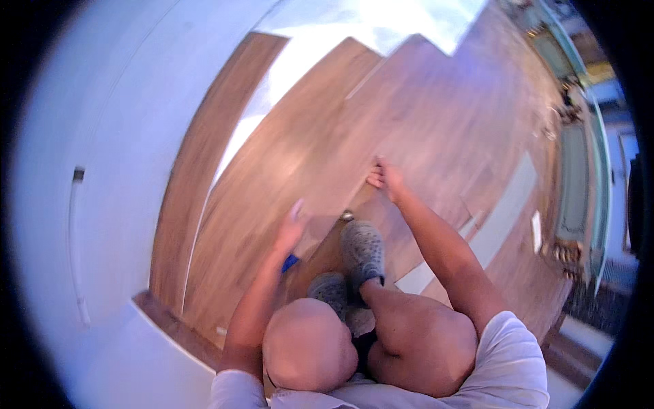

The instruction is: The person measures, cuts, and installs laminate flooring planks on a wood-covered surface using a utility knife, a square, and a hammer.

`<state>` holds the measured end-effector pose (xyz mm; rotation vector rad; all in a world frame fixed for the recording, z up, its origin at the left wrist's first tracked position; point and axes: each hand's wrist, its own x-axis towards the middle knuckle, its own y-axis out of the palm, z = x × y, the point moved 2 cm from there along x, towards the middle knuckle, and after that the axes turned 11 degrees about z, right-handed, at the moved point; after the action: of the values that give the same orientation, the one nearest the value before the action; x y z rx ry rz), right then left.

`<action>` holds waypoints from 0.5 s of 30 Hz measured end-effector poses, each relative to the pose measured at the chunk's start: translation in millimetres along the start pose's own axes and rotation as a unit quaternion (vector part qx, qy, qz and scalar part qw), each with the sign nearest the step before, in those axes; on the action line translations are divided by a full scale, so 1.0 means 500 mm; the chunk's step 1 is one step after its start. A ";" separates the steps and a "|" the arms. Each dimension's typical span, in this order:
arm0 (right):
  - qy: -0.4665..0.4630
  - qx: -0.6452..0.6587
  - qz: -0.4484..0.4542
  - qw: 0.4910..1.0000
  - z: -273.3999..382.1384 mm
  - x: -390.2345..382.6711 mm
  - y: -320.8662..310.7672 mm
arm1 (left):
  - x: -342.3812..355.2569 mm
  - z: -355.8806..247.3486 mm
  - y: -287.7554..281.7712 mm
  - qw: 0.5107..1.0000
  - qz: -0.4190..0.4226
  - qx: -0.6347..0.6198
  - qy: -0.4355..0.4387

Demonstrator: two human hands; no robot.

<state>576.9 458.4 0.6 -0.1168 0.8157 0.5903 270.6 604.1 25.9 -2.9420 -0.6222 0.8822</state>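
My right hand [386, 178] reaches forward over the wood-look floor planks [286, 157], its fingers curled in. Whether anything is in them I cannot make out. Lower and to the left, my left hand [291, 228] is smeared by motion above the planks, so its grip does not show. A small blue object [289, 263] lies beside my left wrist, partly hidden by it. Between the hands, just ahead of my grey clog [362, 249], sits a small round metallic thing [347, 215].
A separate plank [211, 129] runs along the white wall [109, 136] at the left, with a pale gap beside it. Pale strips [507, 194] lie at the right. Farther right stand green panels [573, 177] with small items around them. Bright white underlay [381, 24] shows beyond the stepped plank ends.
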 end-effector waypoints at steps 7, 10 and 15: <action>-0.010 0.063 0.042 0.997 -0.051 0.022 0.059 | -0.022 -0.008 -0.037 0.993 -0.048 0.104 -0.003; 0.000 0.027 0.089 0.996 -0.045 0.046 0.069 | -0.090 0.074 -0.136 0.979 -0.189 0.070 0.012; 0.031 -0.519 0.058 0.852 0.047 0.127 -0.085 | -0.255 0.250 -0.304 0.882 -0.461 0.077 -0.064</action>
<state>649.3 459.0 -33.8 -1.0907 0.4856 1.1030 50.6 683.1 6.0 -2.0151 -1.6439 0.9034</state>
